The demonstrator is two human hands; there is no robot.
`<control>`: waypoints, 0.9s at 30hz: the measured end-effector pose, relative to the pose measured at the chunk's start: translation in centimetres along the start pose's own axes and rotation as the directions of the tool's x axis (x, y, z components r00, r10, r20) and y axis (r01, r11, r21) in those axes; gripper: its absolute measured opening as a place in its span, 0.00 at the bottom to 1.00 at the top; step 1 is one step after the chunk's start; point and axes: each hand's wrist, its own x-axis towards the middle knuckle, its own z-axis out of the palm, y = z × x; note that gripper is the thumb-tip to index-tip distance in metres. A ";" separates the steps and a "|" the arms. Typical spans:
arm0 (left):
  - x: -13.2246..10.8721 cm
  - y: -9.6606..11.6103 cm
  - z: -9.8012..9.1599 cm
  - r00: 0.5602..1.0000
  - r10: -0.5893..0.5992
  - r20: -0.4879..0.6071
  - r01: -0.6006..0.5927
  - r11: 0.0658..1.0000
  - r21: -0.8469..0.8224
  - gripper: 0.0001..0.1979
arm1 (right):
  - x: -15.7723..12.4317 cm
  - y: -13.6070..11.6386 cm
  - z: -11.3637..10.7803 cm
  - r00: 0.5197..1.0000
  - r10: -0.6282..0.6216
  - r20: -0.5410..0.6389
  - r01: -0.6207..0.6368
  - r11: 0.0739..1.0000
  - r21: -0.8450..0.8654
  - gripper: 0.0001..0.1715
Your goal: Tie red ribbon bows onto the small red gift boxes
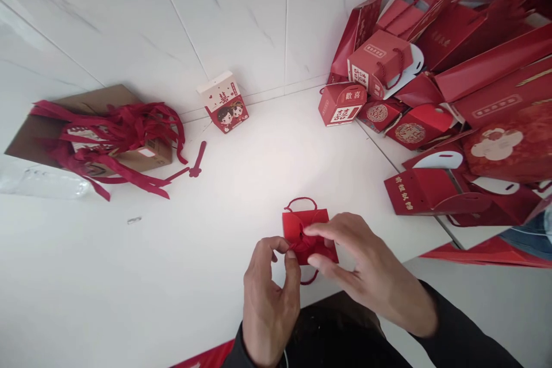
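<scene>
A small red gift box (317, 216) with cord handles sits near the table's front edge. Across its top lies a red ribbon (307, 240), gathered into what looks like a loop or knot at the middle. My left hand (269, 290) pinches the ribbon between thumb and forefinger at the box's left side. Over the right side hovers my right hand (366, 253), its thumb and fingers spread apart. The right forefinger reaches to the ribbon's loop and appears to touch it. My fingers hide part of the box's right and lower sides.
A cardboard box (157, 152) draped with red ribbons stands at the left. A patterned gift box (233, 115) leans near the tiled wall. Many red gift boxes (426, 190) are piled at the right. A red strip (198, 158) and a clear bottle (47, 182) lie at left.
</scene>
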 end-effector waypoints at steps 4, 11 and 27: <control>0.1 -0.1 0.1 0.999 0.029 -0.037 -0.029 0.999 0.020 0.05 | 0.9 0.5 1.2 0.995 -0.093 -0.036 0.088 0.988 -0.127 0.08; 0.1 -0.3 0.2 1.000 0.006 0.003 -0.006 0.997 -0.073 0.07 | 0.7 1.2 1.1 0.997 -0.015 -0.074 0.008 0.996 -0.093 0.08; -0.1 -0.7 0.7 0.992 -0.049 0.113 0.062 0.992 -0.107 0.07 | 2.8 0.9 0.4 0.991 0.115 0.063 -0.109 0.990 -0.093 0.07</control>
